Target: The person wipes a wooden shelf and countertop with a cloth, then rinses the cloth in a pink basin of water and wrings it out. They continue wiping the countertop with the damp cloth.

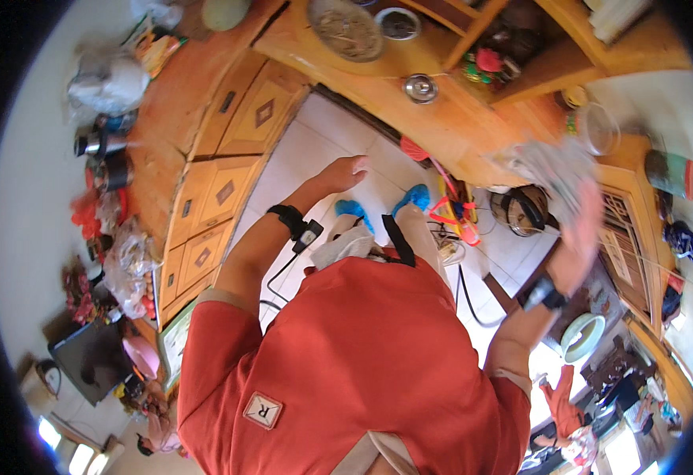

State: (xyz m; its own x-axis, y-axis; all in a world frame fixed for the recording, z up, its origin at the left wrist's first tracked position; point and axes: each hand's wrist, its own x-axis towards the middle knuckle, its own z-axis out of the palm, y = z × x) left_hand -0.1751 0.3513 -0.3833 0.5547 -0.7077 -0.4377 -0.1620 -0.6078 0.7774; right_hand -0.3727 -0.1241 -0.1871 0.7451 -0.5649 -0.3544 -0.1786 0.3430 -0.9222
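Note:
My right hand [581,222] is blurred and grips a crumpled grey cloth [551,169] over the right part of the wooden counter [376,95]. Just past the cloth stands a clear round container [599,127]. My left hand [343,173] hangs over the tiled floor, holding nothing, thumb apart from loosely bent fingers. On the counter ahead are a round metal lid [421,89], a tray of brownish material [346,29] and a white-rimmed bowl with dark contents [399,24].
An electric kettle [520,211] and cables are low on the right. Wooden cabinets [225,190] run along the left, topped with plastic bags [109,80] and a flask [100,144]. A green-rimmed basin [583,338] is right. Other people [578,445] appear at the lower edges.

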